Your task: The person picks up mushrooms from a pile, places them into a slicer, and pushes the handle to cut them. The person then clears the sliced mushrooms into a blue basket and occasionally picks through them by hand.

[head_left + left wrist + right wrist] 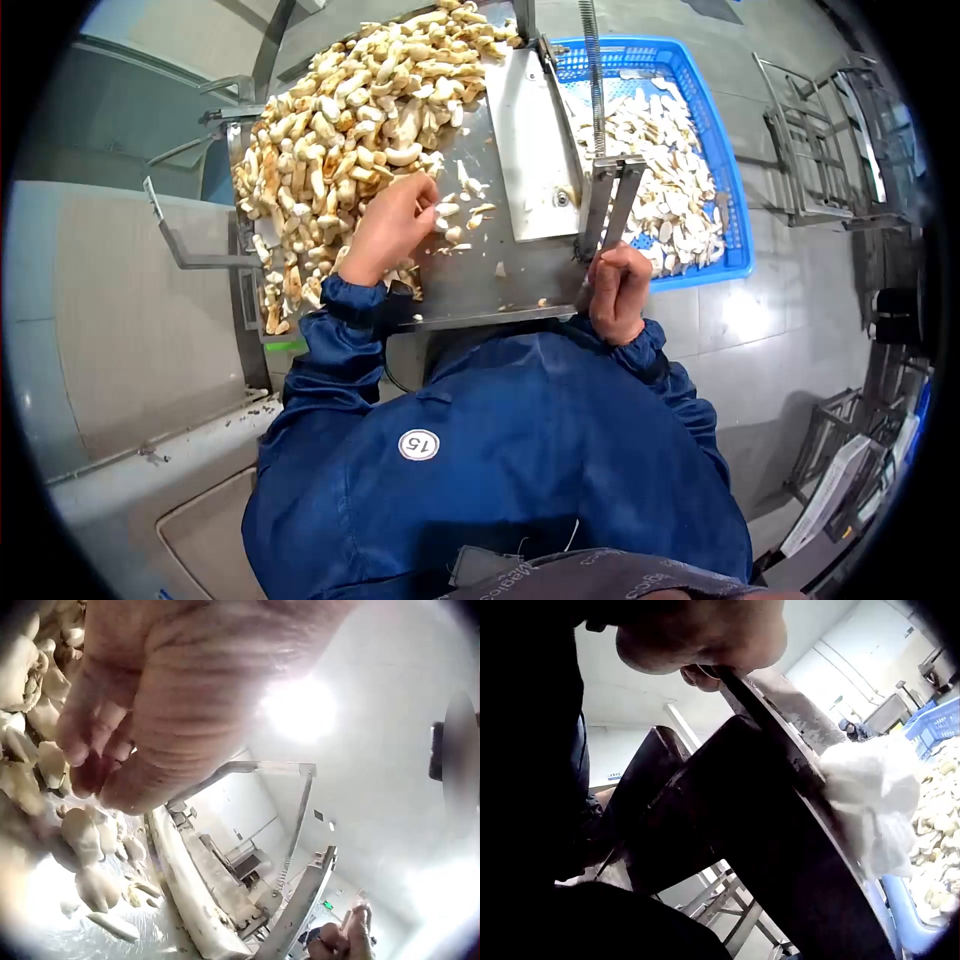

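Observation:
My left hand (392, 232) is over the steel work surface (465, 275), at the edge of a big heap of whole mushrooms (340, 140). Its fingers curl in toward the thumb, right beside small mushroom pieces (449, 209); I cannot tell whether one is between the fingertips. In the left wrist view, loose mushrooms (80, 834) lie just under those fingertips. My right hand (620, 292) grips the near end of a metal lever (622, 195). From the right wrist, the lever appears as a dark bar (780, 825) running down from the curled fingers.
Beyond the lever, a blue plastic basket (735, 215) holds many sliced mushrooms (660, 180). A pale metal plate (530, 140) and a tall spring (590, 70) stand between work surface and basket. White cloth or plastic (877, 799) hangs by the lever. Metal racks (810, 150) stand right.

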The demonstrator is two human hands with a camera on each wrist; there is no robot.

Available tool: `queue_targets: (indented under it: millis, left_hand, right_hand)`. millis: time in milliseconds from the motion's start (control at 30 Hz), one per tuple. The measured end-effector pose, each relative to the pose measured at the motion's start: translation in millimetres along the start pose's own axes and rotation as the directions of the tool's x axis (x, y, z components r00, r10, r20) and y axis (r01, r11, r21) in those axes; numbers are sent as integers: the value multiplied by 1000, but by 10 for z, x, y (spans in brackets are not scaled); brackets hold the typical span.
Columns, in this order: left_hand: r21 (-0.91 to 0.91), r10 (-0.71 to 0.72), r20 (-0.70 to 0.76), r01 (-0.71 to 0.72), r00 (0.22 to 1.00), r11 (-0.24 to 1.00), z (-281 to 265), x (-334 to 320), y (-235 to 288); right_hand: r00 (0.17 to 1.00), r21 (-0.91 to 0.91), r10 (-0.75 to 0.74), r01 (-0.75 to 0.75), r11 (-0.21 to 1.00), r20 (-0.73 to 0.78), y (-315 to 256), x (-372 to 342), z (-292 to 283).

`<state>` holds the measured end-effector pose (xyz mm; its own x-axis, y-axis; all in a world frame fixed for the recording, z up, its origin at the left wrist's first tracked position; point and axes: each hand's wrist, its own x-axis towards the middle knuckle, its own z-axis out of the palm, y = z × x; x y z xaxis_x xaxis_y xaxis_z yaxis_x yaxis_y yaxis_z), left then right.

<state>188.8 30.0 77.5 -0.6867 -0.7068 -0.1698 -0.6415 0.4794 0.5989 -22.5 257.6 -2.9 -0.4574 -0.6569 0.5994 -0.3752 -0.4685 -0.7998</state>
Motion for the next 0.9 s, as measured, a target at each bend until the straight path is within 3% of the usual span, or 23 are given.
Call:
queue_targets:
  millis: [100, 133, 200, 267, 367, 467, 567, 667, 767, 833, 900]
  left_hand:
    - [76, 137, -57, -133, 989, 988, 32, 87, 37]
    - [192, 208, 17, -208, 978, 959, 91, 123, -27]
    - [158, 152, 44, -158, 987, 975, 176, 112, 24]
    - [156, 194, 9, -193, 981, 969, 195, 121, -12]
    - [125, 165, -109, -151, 980, 981, 136, 156, 81]
    - [53, 237, -255, -231, 937, 971, 185, 330, 181]
    - [42, 306, -155, -304, 939, 952, 343, 677, 378]
    - [136, 351, -161, -332, 922, 933, 556, 727, 502]
    - [-23, 329, -112, -333, 938, 943, 511, 691, 349]
    - [-199, 257, -45, -261, 965, 945, 449, 639, 227]
    - [-189, 234, -16, -232, 972, 954, 388, 572, 176]
  right_hand:
    - [1000, 4, 17, -17, 1000, 8, -20, 8, -2]
    - [1000, -35, -22, 22, 999, 10, -27, 29, -2]
    - [1000, -2, -16, 16, 1000, 12, -13, 23, -4]
    - [1000, -34, -25, 24, 999, -2, 19, -4, 2]
    - [1000, -25, -19, 19, 1000, 1, -4, 11, -2]
    - [1000, -13, 3, -3, 1000, 0, 11, -9, 10]
    - [1000, -29, -6, 6, 1000, -17, -2, -3, 24]
    - [1000, -38, 18, -18, 999, -7, -14, -5, 13]
    - [999, -28, 37, -37, 999, 0, 1, -45, -9]
    - [999, -8, 33, -34, 999, -8, 13, -46, 8]
    - [1000, -16, -1, 1, 1000, -9, 34, -37, 10]
